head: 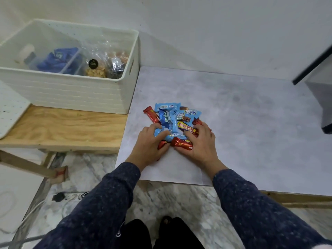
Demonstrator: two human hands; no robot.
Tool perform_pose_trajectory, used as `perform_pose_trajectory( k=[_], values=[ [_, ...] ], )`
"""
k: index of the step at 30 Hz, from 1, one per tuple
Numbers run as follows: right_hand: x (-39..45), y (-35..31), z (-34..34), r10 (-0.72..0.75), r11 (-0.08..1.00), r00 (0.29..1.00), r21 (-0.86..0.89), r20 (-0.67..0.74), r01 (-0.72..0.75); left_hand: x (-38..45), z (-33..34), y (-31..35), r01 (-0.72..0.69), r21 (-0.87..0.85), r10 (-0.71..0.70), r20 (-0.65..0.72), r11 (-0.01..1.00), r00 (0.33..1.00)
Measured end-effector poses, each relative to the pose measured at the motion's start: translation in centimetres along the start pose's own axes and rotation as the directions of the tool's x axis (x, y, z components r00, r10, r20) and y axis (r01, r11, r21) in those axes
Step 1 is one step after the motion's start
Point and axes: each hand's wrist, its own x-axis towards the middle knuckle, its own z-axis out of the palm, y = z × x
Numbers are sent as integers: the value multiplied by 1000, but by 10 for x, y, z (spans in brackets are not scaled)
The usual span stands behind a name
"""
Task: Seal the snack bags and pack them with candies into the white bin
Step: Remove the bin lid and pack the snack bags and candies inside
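A heap of wrapped candies lies on the grey mottled desk, near its front left corner: light blue wrappers on top, red foil ones at the edges and a yellow one on the right side. Both hands are on the heap's near side. The left hand has its fingers curled over a light blue wrapper, with a red foil candy tucked under the palm. The right hand cups the opposite side, fingers bent over the yellow and red wrappers, while a red foil candy lies between the two hands against its thumb. Both arms wear dark blue speckled sleeves. The white bin stands to the left on a plywood board, just beside the desk's edge and well apart from the heap. Inside it are clear snack bags of nuts on the right, one bearing a round black label, and something blue in a clear tray further left. Marble floor shows below.
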Motion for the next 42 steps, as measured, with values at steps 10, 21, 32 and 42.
perform_pose_trajectory(
  k=[10,21,32,42],
  values=[
    [2,15,3,-9,999,979,42,-202,18,6,3,5,34,53,-32,-32,998,999],
    [11,13,-29,26,987,991,161,-131,-4,23,-29,21,21,-18,-22,-29,1000,999],
    [60,-28,-125,-1,991,978,132,-208,29,80,-131,30,-24,-65,11,-189,998,982],
    [163,-171,-161,-175,969,945,124,-275,216,107,-242,-77,49,12,-44,-284,999,958]
  ],
)
